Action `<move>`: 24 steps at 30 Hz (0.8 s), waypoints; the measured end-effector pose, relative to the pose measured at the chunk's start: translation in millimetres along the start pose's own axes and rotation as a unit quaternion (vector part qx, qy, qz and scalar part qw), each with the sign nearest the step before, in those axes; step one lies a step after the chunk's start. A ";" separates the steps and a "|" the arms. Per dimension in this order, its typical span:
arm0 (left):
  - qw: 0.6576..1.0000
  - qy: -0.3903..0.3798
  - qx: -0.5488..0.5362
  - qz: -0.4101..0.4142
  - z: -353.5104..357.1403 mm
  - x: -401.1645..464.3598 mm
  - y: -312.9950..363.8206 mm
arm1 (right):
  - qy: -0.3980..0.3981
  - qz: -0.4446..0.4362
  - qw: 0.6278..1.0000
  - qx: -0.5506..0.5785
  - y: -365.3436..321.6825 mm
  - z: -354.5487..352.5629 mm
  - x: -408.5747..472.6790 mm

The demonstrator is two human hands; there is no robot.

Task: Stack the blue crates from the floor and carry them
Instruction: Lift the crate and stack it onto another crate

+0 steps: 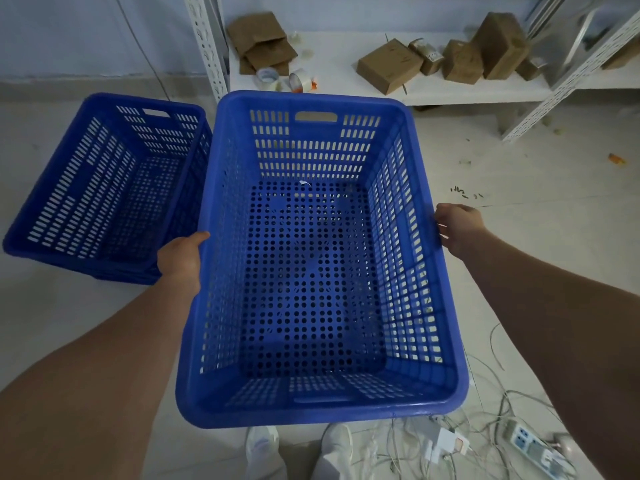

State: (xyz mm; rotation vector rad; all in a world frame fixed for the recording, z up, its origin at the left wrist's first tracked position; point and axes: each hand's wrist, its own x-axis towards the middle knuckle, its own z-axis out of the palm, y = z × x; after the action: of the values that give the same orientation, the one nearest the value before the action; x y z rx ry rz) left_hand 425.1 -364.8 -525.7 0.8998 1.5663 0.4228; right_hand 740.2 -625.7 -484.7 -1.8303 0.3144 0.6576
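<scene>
**Crate up off the floor, both hands on the rim**

Right in front of the body, a blue crate (318,258) is held up, open side to the camera, its perforated bottom empty but for a tiny white scrap (304,182). The left hand (181,259) is clamped on the left long rim, thumb on top. The right hand (457,226) is wrapped around the right long rim, fingers curled over the edge. To the left, a second blue crate (104,188) sits on the pale floor (519,237), just beside the held one; ridges at its base suggest more nested beneath, though I cannot tell for sure. Behind, a low white shelf (332,64) carries cardboard boxes (389,65) and tape rolls (299,81). Down at the feet, white shoes (263,448), with tangled cables (408,452) and a power strip (533,448) to the right.
</scene>
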 end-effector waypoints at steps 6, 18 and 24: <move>1.000 0.000 0.009 -0.008 -6.9 -5.8 -2.2 | 0.003 0.003 1.000 -0.009 0.1 1.7 -3.3; 0.999 0.006 0.040 -0.014 -9.0 -13.0 0.0 | 0.003 0.021 1.000 -0.017 -0.7 7.8 -9.4; 0.998 0.006 0.067 -0.011 -8.4 -15.7 0.4 | -0.012 0.037 0.999 -0.020 -2.8 8.6 -14.2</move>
State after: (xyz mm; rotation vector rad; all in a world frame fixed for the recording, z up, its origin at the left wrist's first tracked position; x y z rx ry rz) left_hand 416.8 -374.4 -513.2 0.9832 1.6286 0.3120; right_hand 727.6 -618.1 -476.3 -1.8547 0.3570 0.7425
